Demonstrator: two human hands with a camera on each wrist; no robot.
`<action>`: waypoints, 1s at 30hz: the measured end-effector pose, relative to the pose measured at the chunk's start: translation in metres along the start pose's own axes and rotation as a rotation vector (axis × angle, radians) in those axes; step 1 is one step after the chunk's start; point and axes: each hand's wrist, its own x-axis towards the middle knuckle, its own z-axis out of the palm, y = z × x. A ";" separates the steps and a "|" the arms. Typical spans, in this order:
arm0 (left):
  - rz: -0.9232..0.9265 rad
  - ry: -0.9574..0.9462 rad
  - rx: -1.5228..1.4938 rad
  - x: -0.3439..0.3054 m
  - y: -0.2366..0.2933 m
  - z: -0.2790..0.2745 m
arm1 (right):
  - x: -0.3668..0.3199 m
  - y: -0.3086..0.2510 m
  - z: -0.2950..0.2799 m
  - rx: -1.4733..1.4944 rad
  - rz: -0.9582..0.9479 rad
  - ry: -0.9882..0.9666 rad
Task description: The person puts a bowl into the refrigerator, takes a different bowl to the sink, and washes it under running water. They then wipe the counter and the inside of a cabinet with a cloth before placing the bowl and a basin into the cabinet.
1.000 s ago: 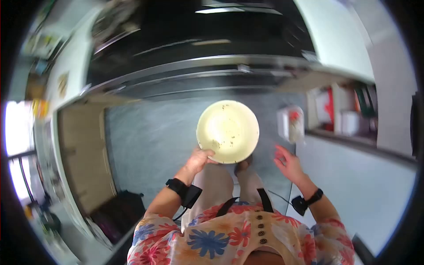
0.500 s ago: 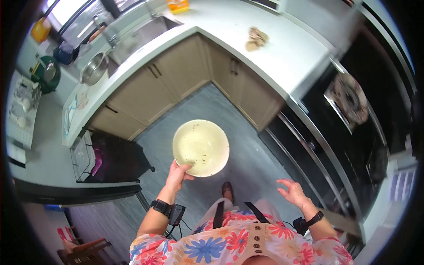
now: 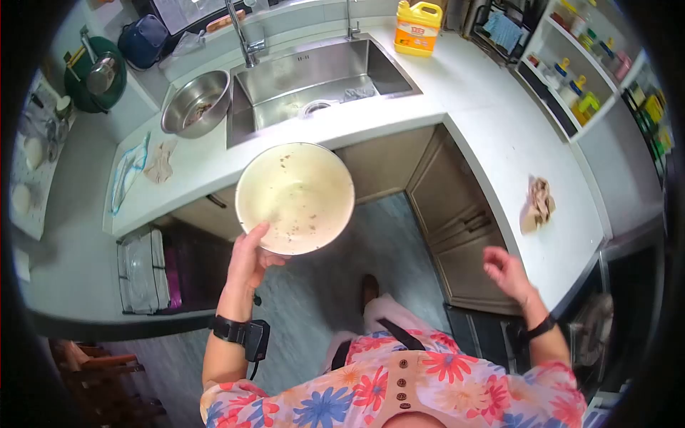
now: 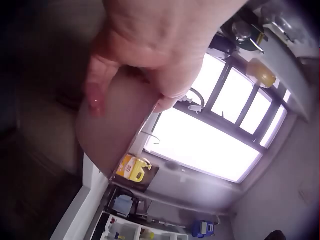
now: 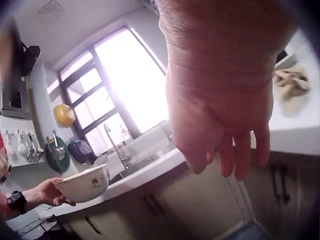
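My left hand (image 3: pixel 247 258) grips a cream-coloured bowl (image 3: pixel 295 196) by its near-left rim, thumb over the inside and fingers beneath. Dark specks dot the bowl's inner surface. In the right wrist view the bowl (image 5: pixel 89 185) shows a small printed motif on its outer wall. Its far edge overlaps the counter front before the sink in the head view. My right hand (image 3: pixel 505 274) hangs free beside the right-hand counter, fingers loosely bent and nothing in them. In the right wrist view the right hand's fingers (image 5: pixel 242 155) point downward.
A steel sink (image 3: pixel 253 121) with a tap (image 3: pixel 246 43) lies ahead. Left of it stands a steel basin (image 3: pixel 196 107) with scraps inside. A yellow jug (image 3: pixel 417 30) stands behind the sink's right end. A crumpled brown cloth (image 3: pixel 539 203) lies on the right counter (image 3: pixel 492 157).
The view has swung left from the stove to the sink, and the counter is nearer. The left hand has carried the bowl along, now close to the counter front. The right hand stays free.
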 end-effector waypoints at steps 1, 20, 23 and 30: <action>0.004 0.012 -0.009 0.010 0.014 -0.004 | 0.032 -0.023 -0.010 -0.012 -0.068 -0.003; -0.250 0.147 0.019 0.220 0.134 -0.037 | 0.489 -0.347 0.029 -0.745 -0.835 -0.288; -0.248 0.148 0.019 0.246 0.132 -0.035 | 0.540 -0.391 0.069 -0.927 -0.743 -0.267; -0.329 0.145 -0.041 0.261 0.125 -0.023 | 0.632 -0.437 0.151 -1.113 -1.034 0.014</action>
